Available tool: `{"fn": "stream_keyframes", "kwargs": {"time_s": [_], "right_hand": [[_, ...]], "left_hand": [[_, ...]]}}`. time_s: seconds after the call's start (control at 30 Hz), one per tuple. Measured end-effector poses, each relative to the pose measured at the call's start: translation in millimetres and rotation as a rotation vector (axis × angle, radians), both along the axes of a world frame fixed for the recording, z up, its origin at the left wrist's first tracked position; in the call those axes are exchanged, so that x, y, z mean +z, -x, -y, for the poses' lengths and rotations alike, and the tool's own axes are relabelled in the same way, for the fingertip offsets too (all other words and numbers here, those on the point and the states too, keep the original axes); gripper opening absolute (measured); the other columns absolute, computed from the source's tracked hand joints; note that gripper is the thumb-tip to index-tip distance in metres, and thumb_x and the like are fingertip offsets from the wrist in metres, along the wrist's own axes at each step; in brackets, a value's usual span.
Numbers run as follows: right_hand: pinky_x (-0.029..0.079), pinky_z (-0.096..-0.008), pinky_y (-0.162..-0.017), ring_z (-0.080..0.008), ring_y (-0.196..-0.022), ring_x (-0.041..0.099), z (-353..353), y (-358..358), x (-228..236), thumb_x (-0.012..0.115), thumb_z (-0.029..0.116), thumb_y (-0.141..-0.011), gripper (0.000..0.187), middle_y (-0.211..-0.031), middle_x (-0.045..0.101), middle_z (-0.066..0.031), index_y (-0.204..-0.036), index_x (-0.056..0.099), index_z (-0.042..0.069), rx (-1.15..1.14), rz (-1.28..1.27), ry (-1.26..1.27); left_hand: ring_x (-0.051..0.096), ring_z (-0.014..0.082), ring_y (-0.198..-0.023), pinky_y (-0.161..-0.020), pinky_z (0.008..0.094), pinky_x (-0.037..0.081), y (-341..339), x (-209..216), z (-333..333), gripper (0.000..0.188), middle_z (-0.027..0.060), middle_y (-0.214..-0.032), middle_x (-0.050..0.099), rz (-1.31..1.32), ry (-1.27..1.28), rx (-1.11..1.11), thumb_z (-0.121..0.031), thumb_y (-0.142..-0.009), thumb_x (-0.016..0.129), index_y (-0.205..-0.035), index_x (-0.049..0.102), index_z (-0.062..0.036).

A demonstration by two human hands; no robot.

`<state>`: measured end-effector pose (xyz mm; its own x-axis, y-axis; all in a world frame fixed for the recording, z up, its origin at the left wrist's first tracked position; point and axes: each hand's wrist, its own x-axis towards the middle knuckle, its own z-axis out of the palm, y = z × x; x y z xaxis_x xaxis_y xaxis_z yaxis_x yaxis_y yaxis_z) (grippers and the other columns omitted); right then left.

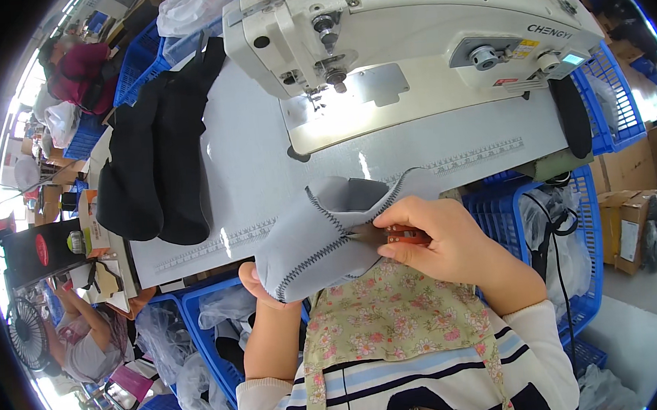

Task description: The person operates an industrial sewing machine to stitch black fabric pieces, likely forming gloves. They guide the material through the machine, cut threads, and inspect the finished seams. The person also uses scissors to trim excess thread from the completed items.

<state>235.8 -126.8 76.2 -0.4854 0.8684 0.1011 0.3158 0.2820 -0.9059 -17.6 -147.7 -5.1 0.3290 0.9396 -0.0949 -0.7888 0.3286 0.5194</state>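
My left hand (262,287) is closed on the lower left end of a light grey padded fabric piece (289,242), which has dark zigzag stitching along its curved seams. The piece is held up over the table's front edge, with an opening on its upper side. My right hand (441,235) is closed around orange-handled thread snips (407,234) and sits at the right side of the piece, by the point where seams meet. The tips of the snips are hard to make out against the fabric.
A white sewing machine (408,32) with its lamp lit stands on the table (242,165) beyond my hands. Black fabric pieces (161,148) lie at left. Blue baskets (588,263) with plastic bags flank me, and a cable (560,265) hangs at right. Other people sit farther left.
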Motion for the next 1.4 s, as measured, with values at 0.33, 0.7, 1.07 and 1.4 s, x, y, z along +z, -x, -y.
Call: {"fn": "stream_keyframes", "kwargs": {"time_s": [0.33, 0.7, 1.07, 1.4], "right_hand": [[0.049, -0.0329, -0.063, -0.0259, -0.075, 0.066, -2, -1, 1, 0.067, 0.018, -0.082, 0.023, -0.081, 0.065, -0.0102, -0.099, 0.056, 0.006, -0.004, 0.018, -0.016], [0.044, -0.0205, -0.062, -0.0089, -0.067, 0.055, 5, -8, -14, 0.070, 0.006, -0.080, 0.029, -0.077, 0.058, -0.0029, -0.104, 0.054, 0.006, -0.238, -0.263, 0.044], [0.042, -0.0195, -0.060, -0.0057, -0.067, 0.049, 8, 6, -9, 0.076, 0.008, -0.075, 0.046, -0.084, 0.057, -0.0018, -0.114, 0.051, 0.006, -0.036, -0.414, -0.030], [0.044, -0.0311, -0.051, -0.0203, -0.059, 0.059, -1, 20, 7, 0.073, 0.014, -0.074, 0.040, -0.071, 0.060, -0.0042, -0.111, 0.060, 0.007, 0.118, -0.029, -0.399]], "left_hand": [[0.042, 0.0426, -0.125, -0.102, 0.0544, 0.036, -9, 14, -1, 0.102, 0.0261, -0.136, 0.041, 0.105, 0.069, -0.015, -0.044, -0.051, 0.062, -0.137, 0.035, 0.0042], [0.045, 0.0366, -0.123, -0.102, 0.0499, 0.037, -1, 6, 6, 0.074, 0.0231, -0.132, 0.046, 0.094, -0.196, -0.044, -0.039, -0.075, 0.058, -0.132, 0.041, 0.0049], [0.053, 0.0294, -0.115, -0.098, 0.0440, 0.040, 3, 82, 22, 0.048, 0.0176, -0.124, 0.055, -0.164, 0.129, -0.029, -0.020, -0.085, 0.057, -0.125, 0.047, 0.0057], [0.052, 0.0285, -0.117, -0.100, 0.0432, 0.038, -11, 75, 20, 0.045, 0.0166, -0.126, 0.054, -0.154, 0.147, -0.016, -0.017, -0.090, 0.051, -0.128, 0.044, 0.0049]]}}
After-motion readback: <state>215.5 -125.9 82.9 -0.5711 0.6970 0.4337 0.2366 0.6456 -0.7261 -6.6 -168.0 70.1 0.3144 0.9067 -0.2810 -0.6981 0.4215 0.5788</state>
